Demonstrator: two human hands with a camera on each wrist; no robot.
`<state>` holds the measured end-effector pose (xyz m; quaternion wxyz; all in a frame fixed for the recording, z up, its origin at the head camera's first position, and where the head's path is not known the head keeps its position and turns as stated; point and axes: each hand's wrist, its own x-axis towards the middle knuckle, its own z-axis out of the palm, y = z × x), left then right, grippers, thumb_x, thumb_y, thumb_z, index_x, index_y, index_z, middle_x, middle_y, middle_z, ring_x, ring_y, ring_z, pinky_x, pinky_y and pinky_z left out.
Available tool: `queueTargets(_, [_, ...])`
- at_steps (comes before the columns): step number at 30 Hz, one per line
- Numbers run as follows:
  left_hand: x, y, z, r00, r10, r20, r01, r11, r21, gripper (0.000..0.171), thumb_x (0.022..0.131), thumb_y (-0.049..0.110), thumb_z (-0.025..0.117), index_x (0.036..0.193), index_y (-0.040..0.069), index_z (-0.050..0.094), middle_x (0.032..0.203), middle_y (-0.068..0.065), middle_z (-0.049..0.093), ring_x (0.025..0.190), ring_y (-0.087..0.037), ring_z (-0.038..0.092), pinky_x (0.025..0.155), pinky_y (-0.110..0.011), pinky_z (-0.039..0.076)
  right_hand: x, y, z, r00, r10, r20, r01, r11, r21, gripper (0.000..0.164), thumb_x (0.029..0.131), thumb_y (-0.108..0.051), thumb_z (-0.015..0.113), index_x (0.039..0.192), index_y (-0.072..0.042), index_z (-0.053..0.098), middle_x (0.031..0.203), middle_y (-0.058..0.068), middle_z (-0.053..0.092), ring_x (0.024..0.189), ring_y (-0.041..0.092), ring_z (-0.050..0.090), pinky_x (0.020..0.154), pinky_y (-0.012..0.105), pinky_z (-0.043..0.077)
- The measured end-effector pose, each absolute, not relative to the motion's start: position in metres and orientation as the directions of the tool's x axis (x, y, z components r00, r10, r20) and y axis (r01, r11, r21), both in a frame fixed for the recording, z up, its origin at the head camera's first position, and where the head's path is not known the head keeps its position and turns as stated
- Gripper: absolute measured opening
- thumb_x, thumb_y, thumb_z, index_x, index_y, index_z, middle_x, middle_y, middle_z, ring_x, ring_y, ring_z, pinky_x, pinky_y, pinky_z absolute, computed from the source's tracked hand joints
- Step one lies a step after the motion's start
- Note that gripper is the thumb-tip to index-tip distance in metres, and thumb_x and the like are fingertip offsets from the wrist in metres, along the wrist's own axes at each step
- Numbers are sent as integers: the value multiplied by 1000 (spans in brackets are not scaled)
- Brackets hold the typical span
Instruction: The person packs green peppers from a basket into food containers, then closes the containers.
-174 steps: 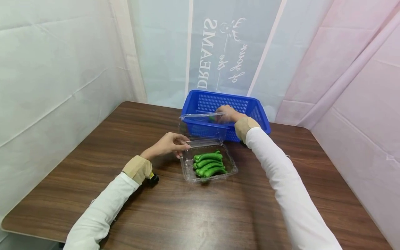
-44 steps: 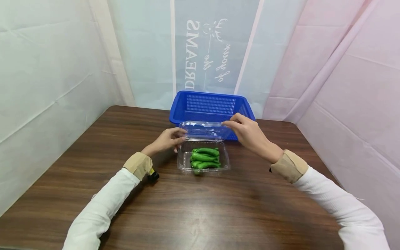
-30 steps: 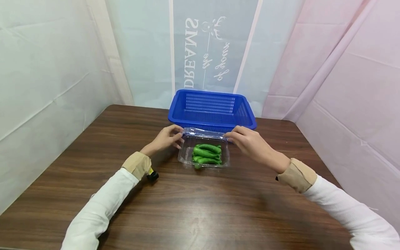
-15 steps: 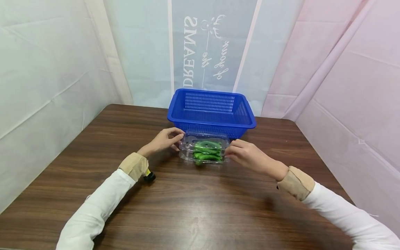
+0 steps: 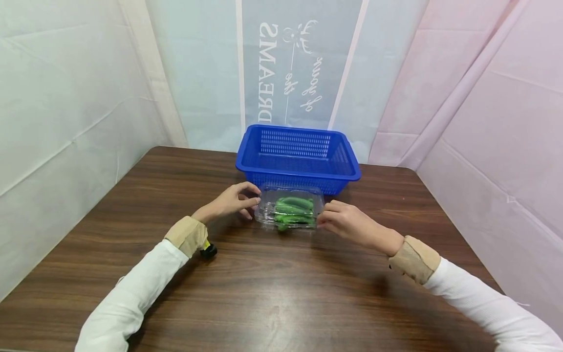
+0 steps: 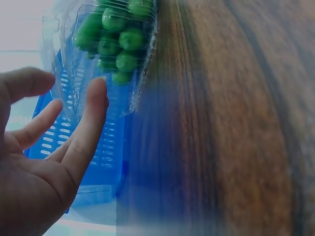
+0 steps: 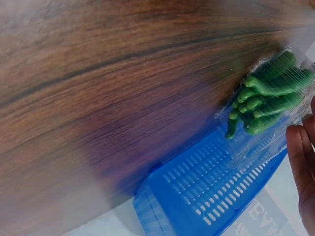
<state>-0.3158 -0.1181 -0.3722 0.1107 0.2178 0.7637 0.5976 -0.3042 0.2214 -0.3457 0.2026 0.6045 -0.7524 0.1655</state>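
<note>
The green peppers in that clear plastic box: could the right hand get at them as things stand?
Probably not: the clear plastic box has its lid down over the green peppers, and the right hand is outside it.

Peppers (image 5: 292, 210) in the clamshell box (image 5: 268, 215), basket (image 5: 298, 171) just behind.

- The pale blue-grey cloth banner (image 5: 286, 63) on the back wall has white letters, seen backwards (like in a mirror): "DREAMS".
- The curly words beside it are too hard to read.
</note>
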Motion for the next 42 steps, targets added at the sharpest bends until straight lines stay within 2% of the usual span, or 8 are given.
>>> queueTargets(6, [-312, -119, -370, -813, 581, 39, 162, 162, 973, 37, 89, 10, 53, 117, -3, 32, 100, -24, 46, 74, -48, 52, 55, -51, 52, -307, 224, -346, -201, -852, 484, -973, 233, 5, 16, 71, -12, 74, 84, -13, 65, 83, -6, 53, 79, 8, 47, 65, 22, 44])
queueTargets(11, [-307, -117, -367, -766, 643, -27, 114, 176, 978, 38, 90, 9, 46, 117, -2, 21, 95, -26, 50, 70, -47, 54, 57, -54, 51, -308, 224, -347, -190, -854, 484, -971, 236, 35, 21, 68, -9, 75, 85, -12, 63, 84, -5, 53, 80, 10, 47, 65, 24, 45])
queueTargets(15, [-305, -112, -364, -750, 656, -82, 67, 199, 978, 38, 88, 12, 48, 111, 1, 19, 93, -27, 51, 70, -45, 55, 59, -54, 51, -308, 224, -347, -184, -853, 489, -968, 243, 60, 22, 68, -5, 74, 85, -13, 63, 84, -5, 53, 78, 10, 47, 64, 24, 45])
queueTargets(24, [-303, -101, -362, -762, 636, -125, 34, 232, 972, 39, 84, 7, 49, 107, 0, 17, 87, -38, 45, 66, -46, 54, 59, -55, 50, -306, 224, -347, -189, -858, 478, -958, 268, 103, 22, 69, -3, 72, 86, -11, 62, 85, -3, 52, 79, 12, 48, 63, 26, 46])
queueTargets(27, [-301, -97, -359, -775, 620, -124, 20, 220, 975, 39, 83, 5, 48, 107, -1, 17, 80, -36, 47, 63, -48, 53, 59, -56, 50, -304, 224, -346, -209, -865, 455, -953, 285, 104, 21, 71, -2, 70, 88, -10, 61, 87, -2, 52, 81, 13, 47, 63, 27, 47])
queueTargets(32, [-302, -94, -359, -794, 592, -138, -1, 226, 974, 35, 81, 5, 45, 106, 0, 20, 72, -27, 49, 57, -41, 53, 57, -54, 51, -302, 224, -346, -241, -872, 426, -941, 318, 118, 15, 76, -1, 63, 89, -8, 62, 86, -1, 50, 81, 14, 47, 62, 27, 46])
queueTargets(34, [-305, -93, -363, -798, 586, -139, 1, 231, 973, 35, 80, 5, 45, 105, 1, 21, 70, -24, 50, 56, -36, 53, 56, -53, 51, -302, 224, -345, -236, -873, 427, -941, 315, 124, 15, 76, 0, 63, 89, -8, 62, 85, -1, 50, 80, 14, 47, 62, 27, 46])
queueTargets(42, [-306, -94, -367, -805, 586, -96, 20, 189, 982, 34, 80, 3, 45, 106, -1, 22, 71, -23, 47, 54, -29, 50, 58, -52, 52, -303, 223, -347, -199, -878, 436, -940, 297, 170, 17, 72, 2, 62, 86, -8, 61, 80, -2, 49, 74, 14, 47, 58, 26, 46])
